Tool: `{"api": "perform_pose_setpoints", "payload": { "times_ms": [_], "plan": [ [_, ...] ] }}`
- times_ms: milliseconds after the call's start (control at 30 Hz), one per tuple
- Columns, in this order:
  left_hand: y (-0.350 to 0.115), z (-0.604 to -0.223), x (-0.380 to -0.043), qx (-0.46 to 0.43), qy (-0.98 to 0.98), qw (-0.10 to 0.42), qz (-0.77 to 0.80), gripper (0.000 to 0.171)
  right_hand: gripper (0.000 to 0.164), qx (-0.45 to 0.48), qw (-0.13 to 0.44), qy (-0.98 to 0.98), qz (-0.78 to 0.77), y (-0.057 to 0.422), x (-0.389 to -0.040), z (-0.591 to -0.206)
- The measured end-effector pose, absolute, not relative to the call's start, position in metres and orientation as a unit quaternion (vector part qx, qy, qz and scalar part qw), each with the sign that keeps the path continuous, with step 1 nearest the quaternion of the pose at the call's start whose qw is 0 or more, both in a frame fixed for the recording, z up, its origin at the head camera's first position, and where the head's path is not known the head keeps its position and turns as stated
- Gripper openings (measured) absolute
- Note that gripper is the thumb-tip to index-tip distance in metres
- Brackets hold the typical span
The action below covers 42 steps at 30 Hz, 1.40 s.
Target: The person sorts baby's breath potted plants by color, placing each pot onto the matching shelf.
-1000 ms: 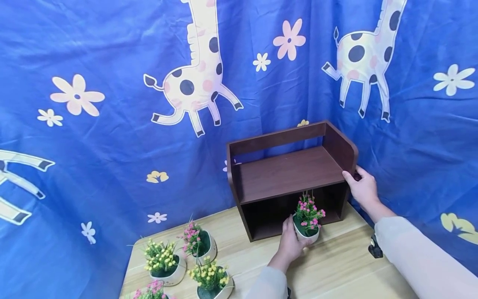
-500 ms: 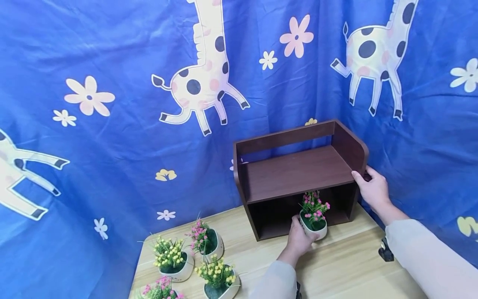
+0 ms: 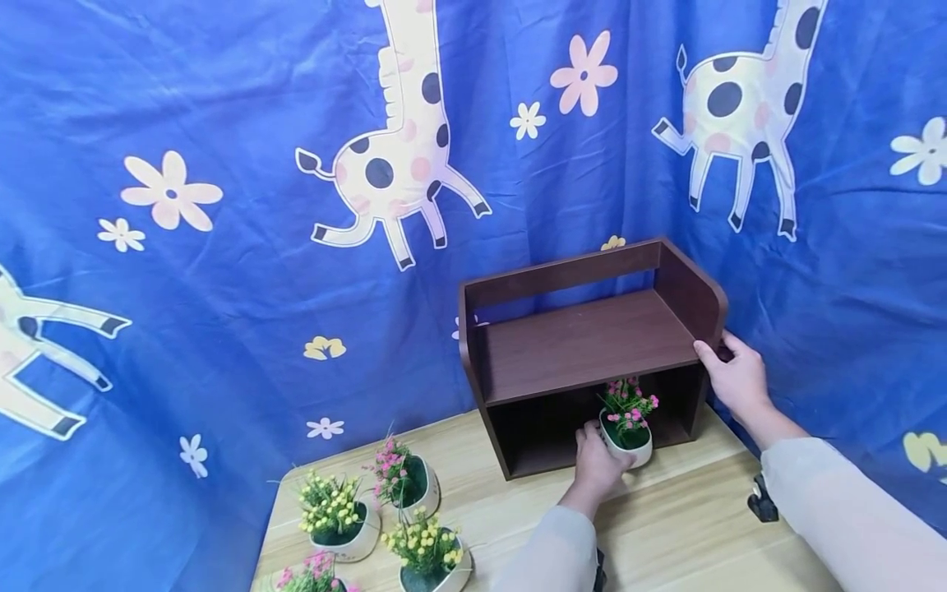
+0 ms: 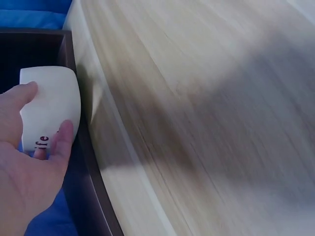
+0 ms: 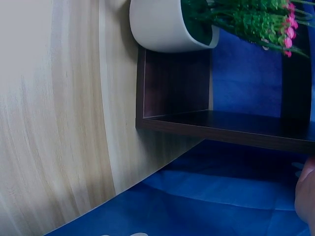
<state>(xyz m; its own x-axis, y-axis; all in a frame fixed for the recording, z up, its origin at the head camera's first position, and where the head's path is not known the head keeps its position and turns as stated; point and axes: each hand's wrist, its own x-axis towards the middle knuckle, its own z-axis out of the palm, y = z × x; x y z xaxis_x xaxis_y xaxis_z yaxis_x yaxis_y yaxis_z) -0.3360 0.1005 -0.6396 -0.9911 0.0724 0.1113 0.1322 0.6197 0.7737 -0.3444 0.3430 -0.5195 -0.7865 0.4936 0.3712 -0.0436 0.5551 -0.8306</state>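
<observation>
My left hand point(image 3: 598, 464) holds a white oval flowerpot point(image 3: 630, 452) with pink artificial flowers point(image 3: 629, 404) at the front opening of a dark brown wooden shelf point(image 3: 577, 341). The flower tops reach under the upper board. In the left wrist view, the thumb and fingers of that hand point(image 4: 29, 172) are on the pot point(image 4: 51, 105), which bears dark lettering. My right hand point(image 3: 740, 380) grips the shelf's right side panel, thumb on the front edge, other fingers mostly hidden behind. The right wrist view shows the pot point(image 5: 160, 24) over the lower board's front edge.
On the left of the wooden table point(image 3: 681, 526) stand several more white pots: yellow flowers point(image 3: 329, 503), pink flowers point(image 3: 392, 464), another yellow one point(image 3: 425, 543) and a pink one point(image 3: 314, 571) cut by the frame. Blue patterned cloth point(image 3: 244, 329) hangs behind the table.
My left hand has moved the pink-flowered pot farther back, into the shelf's lower opening. The right hand keeps its hold on the side panel. The head view has shifted slightly.
</observation>
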Motion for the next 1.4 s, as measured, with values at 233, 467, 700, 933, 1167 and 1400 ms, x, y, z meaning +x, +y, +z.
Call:
{"api": "perform_pose_setpoints", "payload": {
  "times_ms": [233, 467, 700, 933, 1167, 1400],
  "plan": [
    [0.11, -0.642, -0.34, -0.067, -0.91, 0.048, -0.406, 0.073, 0.048, -0.131, 0.301, -0.831, 0.449, 0.345, -0.347, -0.523],
    [0.118, -0.647, -0.348, -0.066, -0.921, 0.068, -0.379, 0.069, 0.045, -0.131, 0.311, -0.825, 0.453, 0.344, -0.349, -0.525],
    [0.124, -0.65, -0.356, -0.048, -0.925, 0.097, -0.366, 0.067, 0.047, -0.134, 0.309, -0.825, 0.454, 0.342, -0.352, -0.526],
    [0.13, -0.649, -0.358, -0.055, -0.923, 0.102, -0.368, 0.059, 0.047, -0.142, 0.311, -0.824, 0.451, 0.345, -0.351, -0.527],
    [0.131, -0.651, -0.36, -0.067, -0.923, 0.115, -0.361, 0.048, 0.047, -0.132, 0.31, -0.823, 0.456, 0.345, -0.351, -0.528],
    [0.13, -0.652, -0.362, -0.074, -0.923, 0.104, -0.364, 0.046, 0.046, -0.133, 0.318, -0.82, 0.457, 0.346, -0.351, -0.529]
  ]
}}
